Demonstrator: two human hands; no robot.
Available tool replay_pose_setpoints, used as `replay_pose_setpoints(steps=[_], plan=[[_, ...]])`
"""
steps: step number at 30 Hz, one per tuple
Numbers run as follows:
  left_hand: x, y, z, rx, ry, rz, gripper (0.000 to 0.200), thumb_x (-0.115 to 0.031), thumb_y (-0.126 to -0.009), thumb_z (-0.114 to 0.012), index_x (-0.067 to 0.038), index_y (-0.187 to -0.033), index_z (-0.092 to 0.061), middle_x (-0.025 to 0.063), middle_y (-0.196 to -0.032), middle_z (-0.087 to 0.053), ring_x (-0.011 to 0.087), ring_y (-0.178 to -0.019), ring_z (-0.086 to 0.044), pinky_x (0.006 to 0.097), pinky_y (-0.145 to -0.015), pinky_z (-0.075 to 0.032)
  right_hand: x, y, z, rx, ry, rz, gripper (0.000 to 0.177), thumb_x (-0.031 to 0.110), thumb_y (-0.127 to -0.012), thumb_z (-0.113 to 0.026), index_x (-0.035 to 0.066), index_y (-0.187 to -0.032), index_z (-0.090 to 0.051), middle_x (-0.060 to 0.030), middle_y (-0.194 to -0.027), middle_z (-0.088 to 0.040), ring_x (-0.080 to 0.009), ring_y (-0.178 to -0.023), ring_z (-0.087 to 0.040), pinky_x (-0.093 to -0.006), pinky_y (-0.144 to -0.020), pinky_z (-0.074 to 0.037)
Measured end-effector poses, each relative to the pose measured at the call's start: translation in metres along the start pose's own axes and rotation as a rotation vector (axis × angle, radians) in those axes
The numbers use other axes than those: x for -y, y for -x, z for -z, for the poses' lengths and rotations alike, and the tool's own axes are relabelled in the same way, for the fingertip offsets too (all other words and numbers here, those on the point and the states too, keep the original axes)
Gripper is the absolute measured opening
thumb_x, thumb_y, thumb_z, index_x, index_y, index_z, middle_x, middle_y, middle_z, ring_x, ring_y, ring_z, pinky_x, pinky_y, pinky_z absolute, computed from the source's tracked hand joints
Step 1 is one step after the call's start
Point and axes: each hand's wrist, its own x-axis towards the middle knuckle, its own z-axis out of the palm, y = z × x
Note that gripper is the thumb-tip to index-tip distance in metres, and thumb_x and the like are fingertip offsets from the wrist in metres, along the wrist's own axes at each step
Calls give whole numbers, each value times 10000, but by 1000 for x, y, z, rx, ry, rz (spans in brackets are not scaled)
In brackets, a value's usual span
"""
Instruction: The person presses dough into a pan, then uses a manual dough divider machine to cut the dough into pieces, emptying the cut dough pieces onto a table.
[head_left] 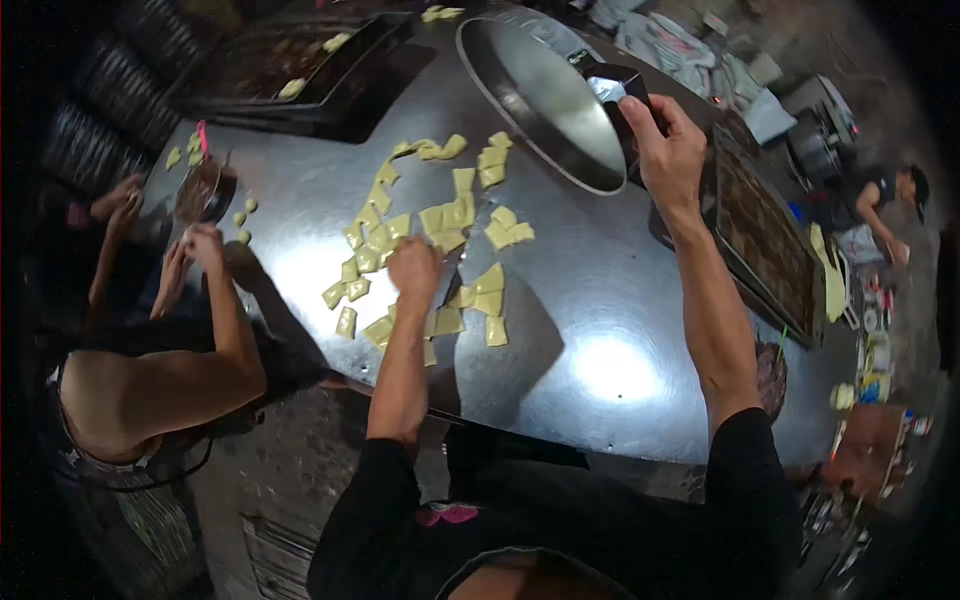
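Observation:
Many flat, pale yellow dough pieces point(375, 245) lie scattered over the left and middle of a shiny metal table point(610, 290). My left hand point(415, 267) is down among them, its fingers bent towards the table; whatever is under the fingertips is hidden. On the right, my right hand point(668, 150) is closed round the dark handle of a large round metal pan point(545, 100), thumb on top. The pan is tilted above the far part of the table, its pale inside showing. A small dough cluster point(508, 229) lies between the pan and my left hand.
At the left, a co-worker's hands point(200, 245) are beside a bowl of dark filling point(203, 192) and small dough balls point(244, 220). Dark baking trays stand at the far left point(330, 85) and along the right point(765, 225). A dark lump point(771, 380) sits near the right edge. Another person point(885, 205) is farther right.

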Motion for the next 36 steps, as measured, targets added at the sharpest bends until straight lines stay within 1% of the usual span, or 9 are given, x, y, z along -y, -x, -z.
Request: replay_pose_setpoints(steps=[4,7,12,14,16,17,20,28,36], plan=[[-38,32,17,-333,308,-254,373,-276,-861,-621,8,-1103,-621,148,-999,-645,287,-899,-640,382,-789,-503,30,52,86,-48,-280,-208,257,253,-907,-656,-3,-879,-647,-6,-626,-559,-21,-531,-459,-176,-466,-333],[-80,65,2,69,1517,126,519,-398,-977,-467,-6,-1317,-490,121,-1251,-545,219,-1071,-564,360,-897,-448,31,108,167,-127,-691,-439,245,248,-953,-567,21,-864,-573,2,-578,-472,-42,-419,-351,-203,-376,-271],[-153,196,9,645,2246,155,779,-655,-927,-323,-28,-1383,-395,143,-1387,-460,336,-1227,-478,450,-1033,-382,26,242,300,-389,-750,-672,331,361,-986,-488,43,-902,-523,25,-559,-409,-47,-385,-294,-205,-364,-231],[-193,257,5,789,2247,127,658,-521,-960,-403,-15,-1381,-390,149,-1348,-487,316,-1202,-496,441,-1017,-395,17,310,359,-566,-689,-777,372,420,-966,-511,51,-919,-523,42,-542,-391,-39,-385,-305,-202,-362,-220],[-222,309,-14,770,1757,20,559,-340,-956,-483,-7,-1389,-365,154,-1313,-495,287,-1160,-520,428,-977,-428,-11,396,399,-617,-140,-603,376,426,-959,-521,54,-911,-533,54,-537,-388,-40,-394,-320,-208,-371,-216],[-240,335,-19,877,1816,77,551,-170,-916,-532,-17,-1407,-335,152,-1291,-492,258,-1118,-535,412,-938,-456,-2,427,426,-842,-538,-877,367,426,-957,-521,64,-900,-543,67,-535,-389,-45,-407,-339,-223,-381,-224],[-299,409,-32,995,1617,-105,552,-121,-917,-533,-36,-1419,-322,140,-1297,-484,249,-1097,-542,408,-927,-467,-1,526,472,-1084,-177,-1160,409,480,-975,-442,113,-831,-548,78,-527,-383,-50,-413,-346,-240,-385,-247],[-428,531,-96,1387,1437,-358,584,26,-894,-512,-11,-1443,-313,131,-1379,-437,203,-1190,-476,340,-1013,-390,-4,685,527,-1487,-400,-1112,425,420,-1014,-370,142,-706,-464,61,-501,-332,-71,-393,-297,-246,-366,-218],[-571,604,-216,1225,1319,-440,484,48,-904,-441,12,-1385,-409,125,-1222,-560,190,-1039,-564,308,-887,-457,-138,726,668,-1366,-161,-1319,299,183,-990,-411,84,-714,-468,30,-548,-416,-99,-434,-371,-289,-416,-300]])
